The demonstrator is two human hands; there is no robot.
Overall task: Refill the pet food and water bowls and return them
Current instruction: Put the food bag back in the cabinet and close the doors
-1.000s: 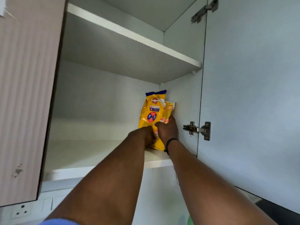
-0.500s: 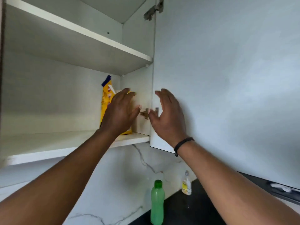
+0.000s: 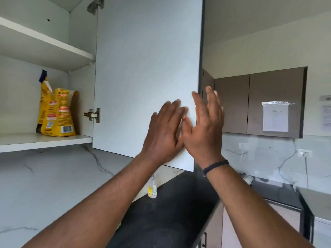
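Home kitchen, wall cabinets (image 3: 258,102) w/ shelves, marble backsplash (image 3: 53,185), black countertop (image 3: 170,212)

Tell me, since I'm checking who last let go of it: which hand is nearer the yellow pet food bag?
Left. The left hand lies flat on the open cabinet door, on the side towards the yellow pet food bag on the shelf. The right hand is at the door's outer edge, farther away.

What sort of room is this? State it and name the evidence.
Most likely a kitchen: wall cabinets above a dark countertop, a marble-look backsplash, and a pet food bag on a shelf.
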